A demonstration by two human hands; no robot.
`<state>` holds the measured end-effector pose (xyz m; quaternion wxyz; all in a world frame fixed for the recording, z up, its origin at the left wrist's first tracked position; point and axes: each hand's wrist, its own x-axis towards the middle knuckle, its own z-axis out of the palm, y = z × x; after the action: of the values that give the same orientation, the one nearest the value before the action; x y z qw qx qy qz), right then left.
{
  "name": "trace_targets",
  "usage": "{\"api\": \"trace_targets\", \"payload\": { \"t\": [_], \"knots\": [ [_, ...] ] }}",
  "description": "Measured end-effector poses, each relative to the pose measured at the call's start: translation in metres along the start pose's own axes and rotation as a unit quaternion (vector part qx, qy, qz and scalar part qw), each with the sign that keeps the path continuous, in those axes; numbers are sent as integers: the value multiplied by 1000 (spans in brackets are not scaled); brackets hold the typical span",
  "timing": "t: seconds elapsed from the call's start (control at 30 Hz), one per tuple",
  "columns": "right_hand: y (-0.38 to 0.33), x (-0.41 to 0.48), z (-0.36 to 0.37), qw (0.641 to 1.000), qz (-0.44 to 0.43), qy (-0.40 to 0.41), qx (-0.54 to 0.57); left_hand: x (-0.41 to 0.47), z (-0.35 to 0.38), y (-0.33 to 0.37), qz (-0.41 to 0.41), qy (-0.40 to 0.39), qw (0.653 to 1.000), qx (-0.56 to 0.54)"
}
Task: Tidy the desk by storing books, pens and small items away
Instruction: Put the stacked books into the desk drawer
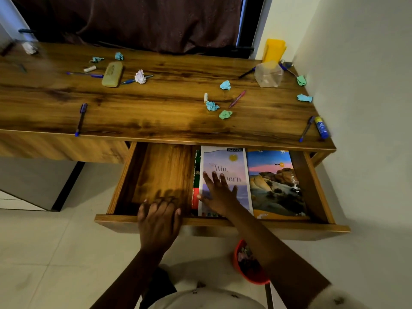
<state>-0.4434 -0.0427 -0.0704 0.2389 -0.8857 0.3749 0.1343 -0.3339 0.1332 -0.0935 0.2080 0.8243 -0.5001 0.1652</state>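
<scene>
The open drawer (160, 175) holds a purple notebook (231, 166) lying beside a landscape notebook (274, 186), with a red-and-green book (196, 175) at its left edge. The right hand (219, 192) presses flat on the purple notebook, fingers spread. The left hand (158, 217) curls over the drawer's front rim. On the desk (156, 103) lie scattered pens (80, 119) and paper balls (212, 105).

I log one head view only: wide-angle, pitched forward and down, close over the open drawer (162, 170), desk (167, 103) top beyond
</scene>
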Motion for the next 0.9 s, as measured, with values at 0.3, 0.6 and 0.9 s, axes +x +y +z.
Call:
{"api": "trace_targets", "payload": {
  "t": [0.3,0.6,0.9],
  "knots": [
    [42,-98,29,968,-29,219,-123,4,5,-11,104,-26,994,10],
    [48,-40,-9,964,-13,226,-140,70,19,-13,96,-142,985,22],
    [52,39,-66,961,39,209,-175,169,50,-17,50,-229,971,44]
  ]
}}
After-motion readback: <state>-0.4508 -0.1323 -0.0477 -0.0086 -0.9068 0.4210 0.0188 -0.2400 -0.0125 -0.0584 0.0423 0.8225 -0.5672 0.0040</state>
